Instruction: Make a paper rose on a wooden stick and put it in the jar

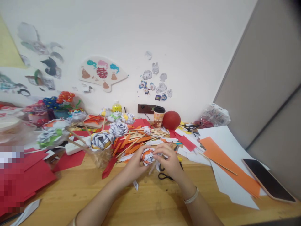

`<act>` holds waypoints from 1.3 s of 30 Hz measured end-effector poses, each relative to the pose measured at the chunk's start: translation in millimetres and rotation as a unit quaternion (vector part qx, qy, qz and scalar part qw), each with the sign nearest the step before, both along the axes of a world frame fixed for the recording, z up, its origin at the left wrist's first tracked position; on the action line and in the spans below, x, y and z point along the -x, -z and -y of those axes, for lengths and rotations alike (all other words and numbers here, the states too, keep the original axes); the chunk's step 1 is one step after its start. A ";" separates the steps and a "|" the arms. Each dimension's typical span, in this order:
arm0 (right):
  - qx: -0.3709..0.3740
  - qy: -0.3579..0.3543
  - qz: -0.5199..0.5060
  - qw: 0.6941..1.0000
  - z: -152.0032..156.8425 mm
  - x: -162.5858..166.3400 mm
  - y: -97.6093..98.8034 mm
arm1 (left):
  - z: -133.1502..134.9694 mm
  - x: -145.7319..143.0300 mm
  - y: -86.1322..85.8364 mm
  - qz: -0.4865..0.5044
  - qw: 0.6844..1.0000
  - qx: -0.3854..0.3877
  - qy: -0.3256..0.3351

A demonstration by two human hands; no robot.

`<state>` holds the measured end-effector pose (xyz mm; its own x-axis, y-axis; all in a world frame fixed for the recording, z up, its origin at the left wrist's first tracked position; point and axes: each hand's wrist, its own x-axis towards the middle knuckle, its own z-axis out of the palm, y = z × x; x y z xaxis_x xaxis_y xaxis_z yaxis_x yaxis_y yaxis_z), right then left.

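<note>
1. The flower [148, 156], of white and orange paper, is between the two hands, over the near middle of the table [117, 201].
2. The left hand [135, 163] grasps it from the left, fingers curled round its far side and thumb at its near side.
3. The right hand [171, 161] comes in from the right, fingers bent, tips at the right edge of the petals; whether they pinch a petal, I cannot tell.
4. So the flower lies left of the right fingertips and within the left hand's curl; the left hand has more of it.
5. The flower's head is round, with no clear long axis. A pale strip [151, 168] slants near and slightly left below it; whether they join is unclear.
6. Scissors [166, 176] lie just beneath the right hand, sticks [135, 134] on the far side.
</note>
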<state>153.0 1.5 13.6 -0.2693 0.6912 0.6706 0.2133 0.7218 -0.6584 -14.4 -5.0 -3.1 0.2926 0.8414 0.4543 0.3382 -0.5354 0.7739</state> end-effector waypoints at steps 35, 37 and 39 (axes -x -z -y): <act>-0.334 0.206 0.247 0.886 -2.3 0.6 12.9 | 2.3 -3.8 1.3 0.022 0.998 0.059 -0.016; -0.333 0.206 0.247 0.886 -1.9 1.4 12.3 | 2.8 -4.0 1.2 0.022 0.998 0.054 -0.017; -0.330 0.208 0.244 0.888 -1.4 2.1 12.1 | 3.0 -4.2 0.8 0.021 0.998 0.052 -0.017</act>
